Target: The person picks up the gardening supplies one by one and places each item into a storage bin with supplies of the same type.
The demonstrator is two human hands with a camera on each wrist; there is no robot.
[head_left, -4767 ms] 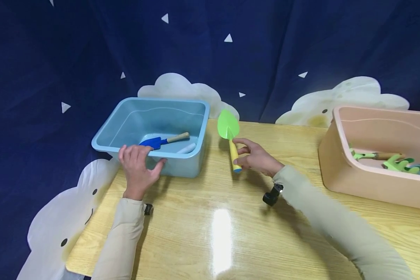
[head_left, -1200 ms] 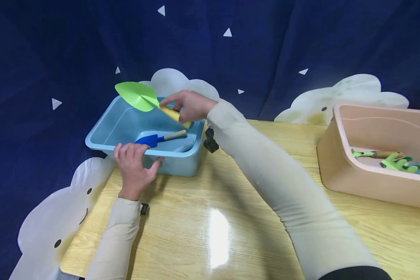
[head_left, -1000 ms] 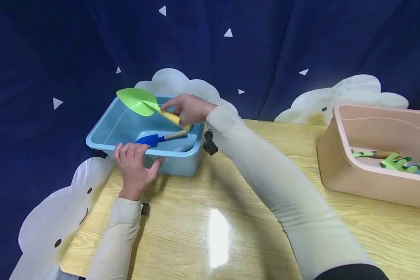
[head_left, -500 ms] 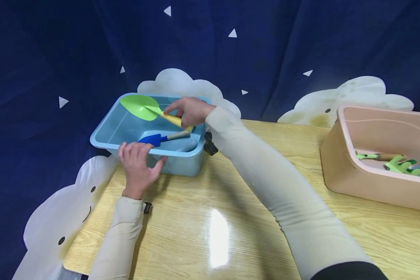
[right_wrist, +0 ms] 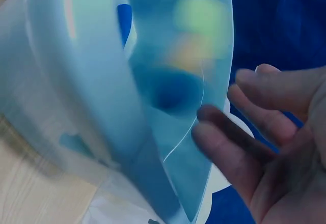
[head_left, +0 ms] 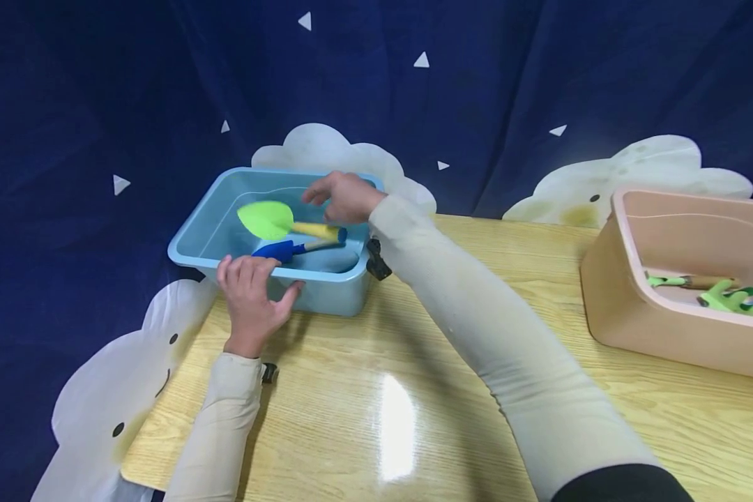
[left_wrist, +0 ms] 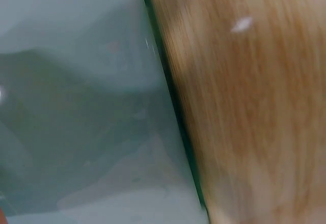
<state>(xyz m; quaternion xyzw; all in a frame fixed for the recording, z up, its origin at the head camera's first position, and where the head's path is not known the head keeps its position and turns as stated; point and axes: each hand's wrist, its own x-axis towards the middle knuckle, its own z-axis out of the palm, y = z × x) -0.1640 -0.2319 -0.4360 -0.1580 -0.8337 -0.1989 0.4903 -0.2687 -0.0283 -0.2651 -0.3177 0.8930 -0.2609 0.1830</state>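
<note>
A toy trowel with a lime-green blade point(head_left: 266, 219) and yellow handle is inside the blue bin point(head_left: 191, 240), blurred in the right wrist view. My right hand point(head_left: 345, 196) is over the bin's right part, apart from the trowel, its fingers point(right_wrist: 224, 150) loosely spread and holding nothing. With fingers over the near rim and thumb outside, my left hand point(head_left: 251, 300) grips the bin. A blue trowel point(head_left: 276, 251) with a wooden handle lies in the bin, its blade partly behind the left fingers. Beside it is a pale rounded object point(head_left: 340, 262), its kind unclear.
At the right of the wooden table point(head_left: 326, 404) stands a pink bin point(head_left: 678, 328), cut off by the frame. Inside it are a wooden-handled green tool point(head_left: 668, 280) and green glove-like items point(head_left: 724, 298). A dark blue curtain point(head_left: 477, 90) hangs behind.
The right hand lifted the green trowel from the table, carried it left over the blue bin and let go. The trowel has dropped lower into the bin. The left hand stays on the rim.
</note>
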